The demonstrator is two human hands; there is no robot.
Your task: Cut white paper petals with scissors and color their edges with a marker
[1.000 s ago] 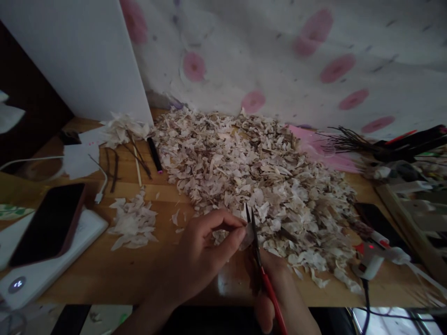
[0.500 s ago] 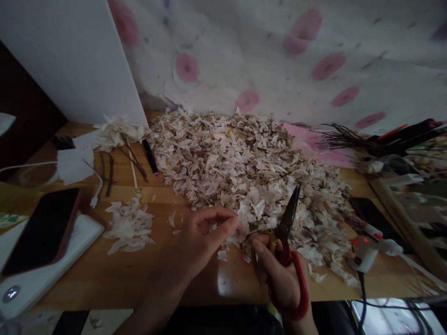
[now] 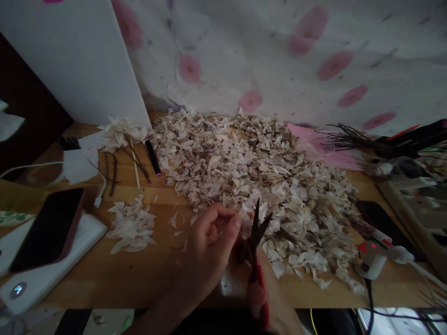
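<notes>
Head view: two bare hands work at the near edge of a wooden worktop [image 3: 104, 279], in front of a broad pile of dry, pale petal-like pieces [image 3: 240, 163].

Left hand [image 3: 214, 244]: the grip is closed, thumb against fingers, pinching a thin pale piece [image 3: 246, 224] at its edge. This piece lies between the left fingertips and the scissors, at the front of the pile. Whether a blade touches it cannot be determined.

Right hand [image 3: 256, 294]: the grip is closed around the red handles of the scissors [image 3: 256, 239]. The dark blades stand apart in a narrow V, tips directed away from the person toward the pile.

Left side of worktop: a smaller heap of pale pieces [image 3: 132, 224] lies apart from the main pile. Behind it are thin brown sticks [image 3: 113, 173], a white cable end [image 3: 99, 197] and a black marker [image 3: 152, 157]; the marker is just beside the pile. A phone [image 3: 49, 228] rests on a white device [image 3: 38, 286] with a lit display.

Right side of worktop: a pink sheet [image 3: 317, 146] extends from the pile's rear edge. A white unit [image 3: 372, 263] with a red indicator light is positioned near the front, beside a dark flat object [image 3: 384, 221].
</notes>
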